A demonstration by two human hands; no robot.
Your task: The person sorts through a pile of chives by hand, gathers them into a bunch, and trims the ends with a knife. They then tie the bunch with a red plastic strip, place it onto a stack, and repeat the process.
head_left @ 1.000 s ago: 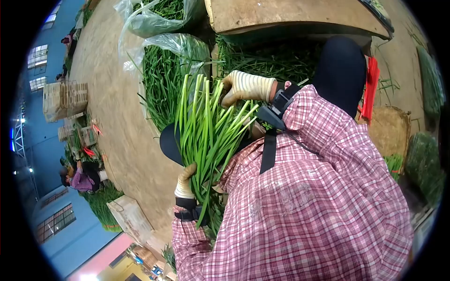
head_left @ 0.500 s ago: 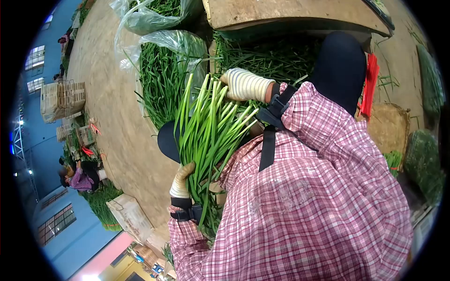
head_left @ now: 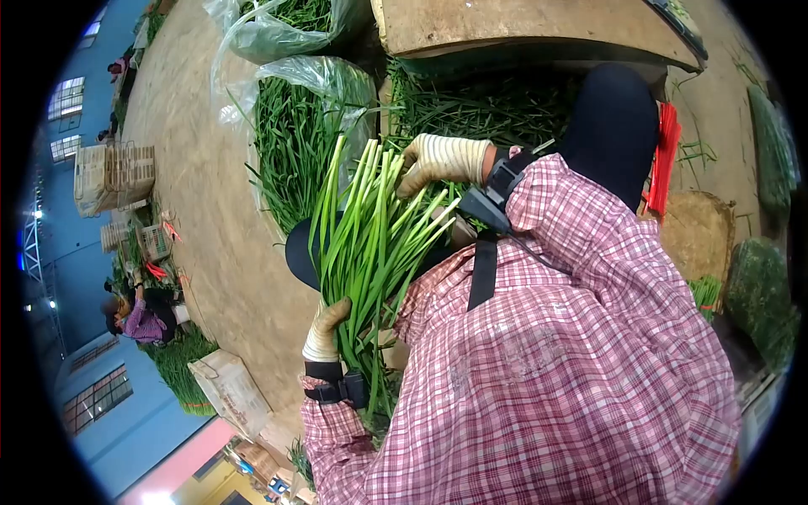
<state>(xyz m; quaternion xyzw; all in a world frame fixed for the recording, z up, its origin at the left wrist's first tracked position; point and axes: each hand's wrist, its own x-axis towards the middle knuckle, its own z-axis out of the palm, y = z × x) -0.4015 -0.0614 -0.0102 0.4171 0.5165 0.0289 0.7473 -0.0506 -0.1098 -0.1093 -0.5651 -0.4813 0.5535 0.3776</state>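
A loose bunch of garlic chives point(head_left: 366, 236) lies across my lap, pale stem ends pointing up and away, green leaves trailing towards me. My left hand point(head_left: 326, 326), in a cream glove, is closed round the leafy lower part, with the thumb on top. At the pale stem ends, my right hand point(head_left: 442, 162), in a striped glove, has its fingers curled in against the stems. Its fingertips are partly hidden, and how many stems they pinch does not show.
An open plastic bag of chives point(head_left: 295, 135) stands beyond my left knee. More greens point(head_left: 497, 105) lie under a wooden board point(head_left: 539, 25). Red strips point(head_left: 662, 160) hang by my right knee. Crates point(head_left: 114, 179) and another person point(head_left: 145, 324) are across the floor.
My right hand has lowered slightly and curled its fingers further in at the stem ends. The stems beside it have shifted a little; my left hand keeps its hold.
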